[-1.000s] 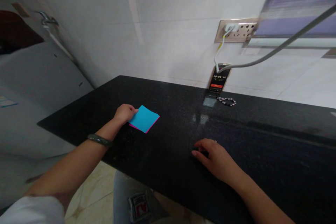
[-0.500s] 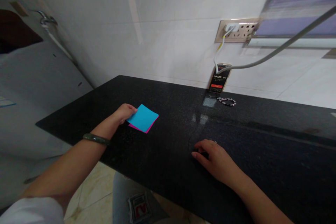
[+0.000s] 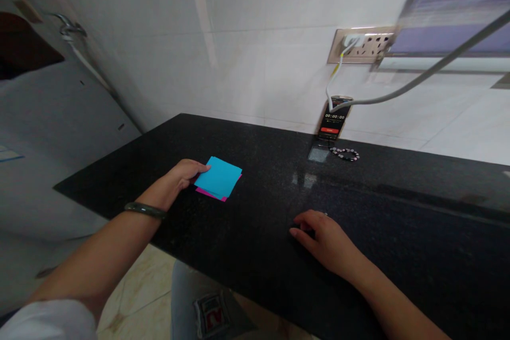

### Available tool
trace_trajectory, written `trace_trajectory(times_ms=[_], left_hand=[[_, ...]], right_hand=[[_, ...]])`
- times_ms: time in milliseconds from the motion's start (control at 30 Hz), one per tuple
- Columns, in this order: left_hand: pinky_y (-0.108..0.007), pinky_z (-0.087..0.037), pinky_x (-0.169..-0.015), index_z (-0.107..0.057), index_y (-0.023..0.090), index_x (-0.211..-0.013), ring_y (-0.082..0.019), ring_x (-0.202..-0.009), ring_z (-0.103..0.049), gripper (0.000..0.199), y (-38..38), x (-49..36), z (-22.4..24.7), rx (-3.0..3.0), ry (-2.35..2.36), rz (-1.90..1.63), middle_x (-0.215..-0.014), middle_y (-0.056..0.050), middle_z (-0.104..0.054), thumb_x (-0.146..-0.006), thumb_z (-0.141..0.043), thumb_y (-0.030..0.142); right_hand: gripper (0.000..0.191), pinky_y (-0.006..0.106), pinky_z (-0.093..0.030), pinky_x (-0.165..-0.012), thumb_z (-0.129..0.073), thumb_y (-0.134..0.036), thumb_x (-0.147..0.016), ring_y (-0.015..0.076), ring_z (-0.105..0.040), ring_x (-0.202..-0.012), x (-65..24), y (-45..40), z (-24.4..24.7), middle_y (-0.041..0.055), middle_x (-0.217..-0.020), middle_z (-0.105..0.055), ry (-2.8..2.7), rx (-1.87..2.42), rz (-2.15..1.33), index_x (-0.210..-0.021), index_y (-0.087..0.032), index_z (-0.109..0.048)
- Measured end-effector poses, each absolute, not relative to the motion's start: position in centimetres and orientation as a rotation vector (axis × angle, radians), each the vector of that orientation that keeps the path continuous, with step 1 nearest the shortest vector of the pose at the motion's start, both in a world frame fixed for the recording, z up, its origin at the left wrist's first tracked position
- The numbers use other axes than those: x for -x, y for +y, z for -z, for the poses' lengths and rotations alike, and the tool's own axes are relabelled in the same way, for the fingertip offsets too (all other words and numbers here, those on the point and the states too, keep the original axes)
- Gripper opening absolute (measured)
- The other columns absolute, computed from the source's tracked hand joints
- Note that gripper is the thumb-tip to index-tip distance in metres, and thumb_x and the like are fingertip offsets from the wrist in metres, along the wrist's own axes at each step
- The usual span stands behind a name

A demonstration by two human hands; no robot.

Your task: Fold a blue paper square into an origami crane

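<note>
My left hand [image 3: 190,171] pinches the left corner of a square blue paper sheet [image 3: 220,176], thumb on top. A second blue edge shows slightly out of line under it. Beneath the blue, a magenta sheet [image 3: 211,194] peeks out along the front and right edges. The fingers under the paper are hidden. My right hand [image 3: 323,236] rests on the black countertop [image 3: 255,244], to the right of the papers. Its fingers are loosely curved, the thumb stands apart from them, and nothing shows in its grasp.
A phone [image 3: 334,119] showing a timer at zero leans on the tiled wall, its beaded strap [image 3: 346,154] lying on the counter. A white cable [image 3: 334,71] runs from the wall socket [image 3: 370,45]. A thicker grey cable [image 3: 418,82] crosses at the right. The counter's front edge lies near my legs.
The top blue sheet has turned and shifted slightly, so a second blue edge now shows beneath it. My left hand has moved a little with it; my right hand is almost unmoved.
</note>
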State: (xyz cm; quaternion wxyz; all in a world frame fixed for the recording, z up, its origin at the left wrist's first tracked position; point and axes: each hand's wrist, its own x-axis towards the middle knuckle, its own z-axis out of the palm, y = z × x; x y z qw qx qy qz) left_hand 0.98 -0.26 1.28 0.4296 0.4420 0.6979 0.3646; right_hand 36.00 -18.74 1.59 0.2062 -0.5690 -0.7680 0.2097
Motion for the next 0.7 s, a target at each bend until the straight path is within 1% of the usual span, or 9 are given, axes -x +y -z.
trace_trajectory(times_ms=[100, 167, 233, 267, 300, 333, 400, 500, 700], left_hand=[[-0.028, -0.044, -0.050, -0.056, 0.015, -0.061, -0.014, -0.051, -0.054, 0.023, -0.6, -1.3, -1.7, -1.129, 1.625, -0.875, -0.057, -0.002, -0.058, -0.050, -0.073, 0.027], [-0.026, -0.044, -0.052, -0.056, 0.016, -0.065, -0.012, -0.054, -0.053, 0.024, -1.1, -1.7, -2.2, -1.164, 1.551, -0.873, -0.060, 0.000, -0.057, -0.053, -0.072, 0.030], [-0.025, -0.043, -0.052, -0.056, 0.017, -0.067, -0.011, -0.054, -0.052, 0.026, -1.6, -2.1, -2.8, -1.196, 1.496, -0.861, -0.060, 0.001, -0.056, -0.054, -0.071, 0.032], [-0.024, -0.042, -0.052, -0.056, 0.017, -0.069, -0.011, -0.053, -0.051, 0.026, -1.9, -2.3, -3.1, -1.210, 1.476, -0.858, -0.060, 0.001, -0.056, -0.054, -0.071, 0.033], [-0.024, -0.042, -0.052, -0.056, 0.016, -0.069, -0.011, -0.053, -0.051, 0.027, -2.2, -2.5, -3.3, -1.222, 1.460, -0.854, -0.060, 0.002, -0.055, -0.055, -0.071, 0.034], [-0.024, -0.041, -0.051, -0.056, 0.016, -0.069, -0.011, -0.052, -0.050, 0.027, -2.4, -2.7, -3.6, -1.232, 1.450, -0.851, -0.059, 0.002, -0.055, -0.055, -0.071, 0.034], [-0.024, -0.040, -0.050, -0.055, 0.017, -0.069, -0.011, -0.051, -0.050, 0.028, -2.7, -3.0, -3.8, -1.250, 1.440, -0.844, -0.058, 0.003, -0.054, -0.055, -0.070, 0.036], [-0.023, -0.039, -0.050, -0.055, 0.016, -0.069, -0.010, -0.050, -0.049, 0.030, -2.7, -3.3, -3.8, -1.275, 1.442, -0.836, -0.057, 0.003, -0.054, -0.054, -0.071, 0.037], [-0.023, -0.037, -0.049, -0.055, 0.015, -0.067, -0.009, -0.048, -0.046, 0.028, -2.4, -3.4, -3.0, -1.338, 1.495, -0.816, -0.055, 0.003, -0.052, -0.057, -0.068, 0.039]], right_hand=[[0.019, 0.026, -0.038, -0.061, -0.051, -0.035, -0.078, 0.0143, -0.052, -0.067, -34.5, -15.8, -2.2, 0.0032, -0.075, -0.058, -2.154, 1.505, -0.597, -0.083, -0.019, -0.060], [0.021, 0.026, -0.037, -0.061, -0.051, -0.036, -0.078, 0.0143, -0.052, -0.068, -32.7, -12.8, -2.7, 0.0040, -0.076, -0.058, -2.113, 1.458, -0.551, -0.080, -0.018, -0.061], [0.025, 0.027, -0.038, -0.067, -0.053, -0.038, -0.077, 0.0152, -0.052, -0.074, -30.6, -9.5, -3.0, 0.0060, -0.081, -0.059, -1.982, 1.441, -0.524, -0.085, -0.016, -0.062], [0.029, 0.028, -0.038, -0.070, -0.055, -0.040, -0.075, 0.0158, -0.052, -0.078, -29.5, -8.0, -2.9, 0.0073, -0.086, -0.058, -1.905, 1.437, -0.568, -0.088, -0.015, -0.061], [0.033, 0.028, -0.038, -0.071, -0.058, -0.041, -0.072, 0.0164, -0.052, -0.081, -28.6, -6.7, -2.7, 0.0083, -0.089, -0.058, -1.816, 1.440, -0.634, -0.091, -0.015, -0.061], [0.036, 0.027, -0.038, -0.070, -0.058, -0.043, -0.071, 0.0162, -0.052, -0.080, -27.7, -5.6, -2.4, 0.0089, -0.090, -0.058, -1.784, 1.450, -0.663, -0.093, -0.014, -0.060], [0.038, 0.025, -0.039, -0.061, -0.057, -0.045, -0.071, 0.0140, -0.053, -0.069, -26.3, -4.2, -1.3, 0.0075, -0.080, -0.060, -1.758, 1.460, -0.721, -0.090, -0.012, -0.060], [0.031, 0.023, -0.036, -0.052, -0.053, -0.043, -0.075, 0.0113, -0.049, -0.059, -25.3, -3.5, 0.3, 0.0040, -0.066, -0.057, -1.710, 1.485, -0.766, -0.077, -0.012, -0.060], [0.025, 0.021, -0.032, -0.049, -0.051, -0.033, -0.077, 0.0091, -0.044, -0.052, -25.4, -3.9, 1.3, 0.0007, -0.057, -0.053, -1.681, 1.465, -0.814, -0.063, -0.013, -0.058]])
